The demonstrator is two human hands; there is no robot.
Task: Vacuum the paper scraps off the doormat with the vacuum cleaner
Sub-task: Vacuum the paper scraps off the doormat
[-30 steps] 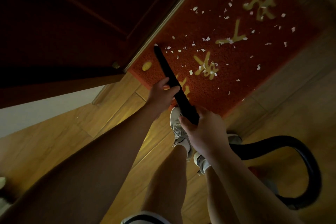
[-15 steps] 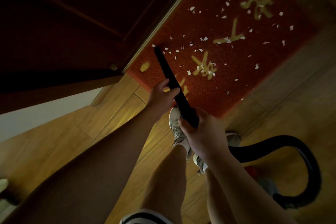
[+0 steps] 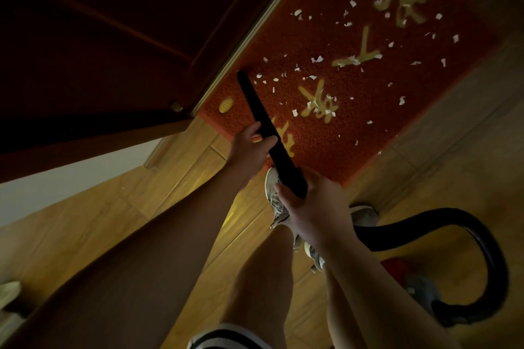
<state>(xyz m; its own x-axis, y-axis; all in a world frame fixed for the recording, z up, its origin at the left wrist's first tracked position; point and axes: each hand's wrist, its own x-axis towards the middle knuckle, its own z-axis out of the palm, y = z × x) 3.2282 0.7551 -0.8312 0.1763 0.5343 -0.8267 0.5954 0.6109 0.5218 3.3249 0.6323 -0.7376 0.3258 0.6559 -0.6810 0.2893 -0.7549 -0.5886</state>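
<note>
A red doormat [image 3: 368, 110] with yellow characters lies in front of the door, strewn with several white paper scraps [image 3: 316, 59]. A black vacuum wand [image 3: 263, 119] slants from my hands to the mat's near-left part, its tip next to the door sill. My left hand [image 3: 249, 147] grips the wand at mid-length. My right hand [image 3: 309, 204] holds its lower end, where the black hose [image 3: 453, 224] starts. The hose loops right and down to the vacuum body [image 3: 419, 289], dim at the lower right.
A dark wooden door [image 3: 113, 37] with a metal sill [image 3: 255, 31] borders the mat on the left. Wood floor [image 3: 453, 150] surrounds the mat. My feet in pale sneakers [image 3: 275, 198] stand at the mat's near edge. A pale shoe [image 3: 8, 292] lies at the far left.
The wand tip has stayed near the door sill, shifting only slightly. Both hands keep their hold. The view has drifted a little.
</note>
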